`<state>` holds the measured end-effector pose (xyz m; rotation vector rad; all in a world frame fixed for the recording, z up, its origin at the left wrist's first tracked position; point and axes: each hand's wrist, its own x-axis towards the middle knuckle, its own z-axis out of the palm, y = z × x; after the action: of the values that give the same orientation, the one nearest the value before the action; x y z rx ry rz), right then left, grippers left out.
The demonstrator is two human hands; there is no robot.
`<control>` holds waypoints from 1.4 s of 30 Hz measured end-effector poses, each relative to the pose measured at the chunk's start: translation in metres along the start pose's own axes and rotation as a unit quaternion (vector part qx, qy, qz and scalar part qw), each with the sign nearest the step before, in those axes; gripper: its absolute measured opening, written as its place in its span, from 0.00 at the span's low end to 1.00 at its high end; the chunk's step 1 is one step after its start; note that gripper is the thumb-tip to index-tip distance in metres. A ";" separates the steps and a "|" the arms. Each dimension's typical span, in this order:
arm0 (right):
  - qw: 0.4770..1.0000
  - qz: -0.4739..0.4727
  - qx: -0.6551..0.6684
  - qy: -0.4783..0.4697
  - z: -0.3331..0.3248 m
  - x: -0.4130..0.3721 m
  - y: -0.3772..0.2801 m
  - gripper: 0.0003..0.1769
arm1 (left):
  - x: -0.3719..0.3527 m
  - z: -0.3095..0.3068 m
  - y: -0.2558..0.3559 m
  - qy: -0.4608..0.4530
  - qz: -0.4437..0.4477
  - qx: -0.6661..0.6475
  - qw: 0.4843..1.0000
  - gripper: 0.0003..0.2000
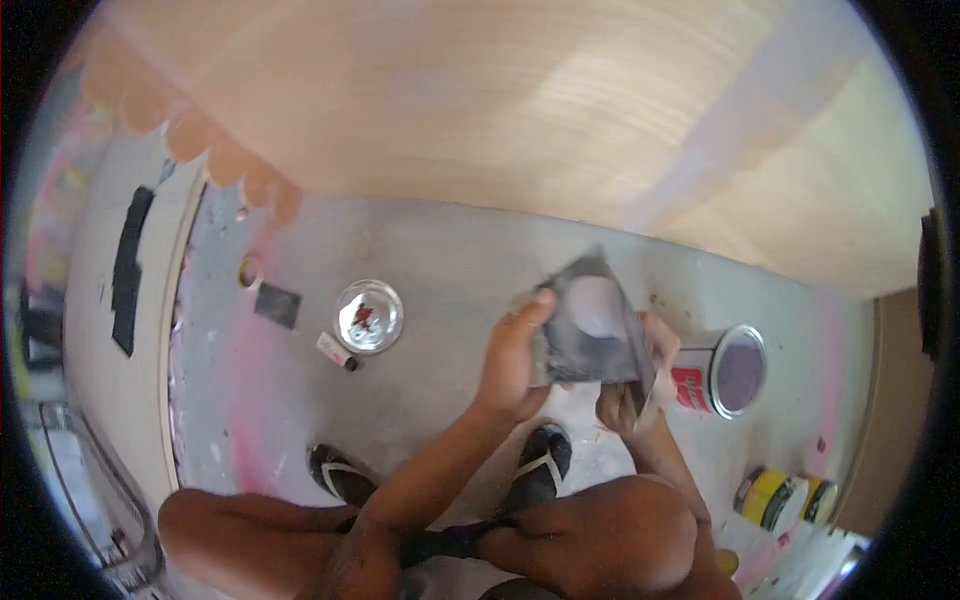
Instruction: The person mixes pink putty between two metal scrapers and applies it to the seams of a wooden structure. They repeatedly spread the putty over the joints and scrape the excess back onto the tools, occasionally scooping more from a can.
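Observation:
My left hand (515, 360) grips the left edge of a dark grey sheet (580, 350), its thumb lying on the front. The sheet looks folded or bent, and a pale, roundish patch shows on its upper part. On the right side my right hand (640, 375) is closed around the sheet's edge, partly hidden behind it. Both hands are above the floor, between my knees and the large panel. Just right of my right hand, a large can (740, 372) with a red label lies on its side or stands tilted; which one I cannot tell.
A tan panel (480, 100) spans the top. On the grey floor (450, 270) are a round metal lid (369, 317), a small tube (336, 350), a dark square (278, 305) and a tape roll (250, 270). Yellow-labelled cans (772, 500) stand lower right. My sandalled feet (540, 465) are below.

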<state>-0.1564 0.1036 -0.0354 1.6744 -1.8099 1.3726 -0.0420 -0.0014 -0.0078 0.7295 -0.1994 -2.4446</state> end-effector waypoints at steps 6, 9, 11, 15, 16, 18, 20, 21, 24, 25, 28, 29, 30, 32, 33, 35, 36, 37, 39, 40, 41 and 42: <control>0.966 0.194 0.167 -0.033 0.023 -0.005 -0.004 0.32 | -0.008 -0.019 0.011 -0.022 0.051 0.088 0.995 0.21; 0.942 0.257 0.161 -0.145 0.042 -0.018 0.023 0.30 | -0.004 -0.043 0.025 -0.091 -0.022 0.045 0.995 0.17; 0.908 0.311 0.138 -0.244 0.059 -0.024 0.047 0.30 | -0.012 -0.051 0.021 0.002 0.029 0.134 0.991 0.20; 0.908 0.140 0.011 -0.395 0.098 0.029 0.002 0.33 | -0.033 -0.098 0.039 0.047 0.052 0.161 0.984 0.19; 0.886 0.134 -0.018 -0.443 0.116 0.021 0.004 0.33 | -0.031 -0.123 0.039 0.037 0.023 0.134 0.990 0.20; 0.862 0.121 -0.043 -0.491 0.160 0.006 0.003 0.33 | -0.028 -0.171 0.042 0.027 -0.001 0.105 0.994 0.22; 0.898 -0.116 -0.098 -0.413 0.202 -0.013 -0.003 0.27 | -0.031 -0.213 0.044 0.056 -0.068 0.194 0.977 0.30; 0.896 -0.118 -0.092 -0.418 0.220 -0.018 -0.007 0.27 | -0.035 -0.230 0.045 0.062 -0.067 0.189 0.978 0.30; 0.879 -0.148 -0.035 -0.453 0.265 -0.035 -0.018 0.28 | -0.049 -0.269 0.046 0.085 -0.155 0.271 0.946 0.46; 0.877 -0.166 -0.045 -0.448 0.277 -0.041 -0.023 0.26 | -0.056 -0.278 0.046 0.125 -0.173 0.263 0.941 0.51; 0.872 -0.179 -0.066 -0.451 0.301 -0.043 -0.037 0.23 | -0.066 -0.298 0.047 0.152 -0.184 0.229 0.944 0.60; 0.867 -0.172 -0.079 -0.461 0.306 -0.042 -0.041 0.21 | -0.069 -0.302 0.047 0.140 -0.178 0.204 0.952 0.63; 0.866 -0.174 -0.078 -0.463 0.310 -0.043 -0.042 0.21 | -0.071 -0.305 0.047 0.141 -0.178 0.201 0.953 0.63; 0.873 -0.184 -0.076 -0.445 0.317 -0.047 -0.043 0.21 | -0.075 -0.309 0.045 0.195 -0.154 0.194 0.949 0.62; 0.872 -0.186 -0.075 -0.446 0.320 -0.049 -0.043 0.21 | -0.075 -0.311 0.044 0.195 -0.153 0.192 0.950 0.62; 0.865 -0.198 -0.097 -0.450 0.323 -0.052 -0.043 0.21 | -0.075 -0.317 0.039 0.220 -0.099 0.199 0.950 0.53; 0.865 -0.199 -0.095 -0.450 0.324 -0.052 -0.042 0.21 | -0.075 -0.323 0.038 0.221 -0.098 0.199 0.950 0.53; 0.848 -0.207 -0.100 -0.478 0.323 -0.049 -0.042 0.22 | -0.075 -0.328 0.037 0.255 -0.093 0.192 0.943 0.43; 0.830 -0.212 -0.104 -0.505 0.317 -0.042 -0.042 0.23 | -0.077 -0.339 0.037 0.289 -0.089 0.189 0.934 0.33; 0.811 -0.200 -0.102 -0.540 0.311 -0.031 -0.045 0.23 | -0.077 -0.343 0.040 0.215 -0.061 0.112 0.968 0.30; 0.792 -0.186 -0.100 -0.573 0.305 -0.021 -0.046 0.24 | -0.076 -0.343 0.044 0.139 -0.034 0.033 0.989 0.26; 0.793 -0.185 -0.100 -0.571 0.299 -0.015 -0.044 0.24 | -0.075 -0.342 0.046 0.138 -0.034 0.036 0.989 0.26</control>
<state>-0.0049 -0.1182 -0.1743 2.7986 -1.7750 -0.1545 0.2174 0.0099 -0.2473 1.1120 -0.1575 -2.3761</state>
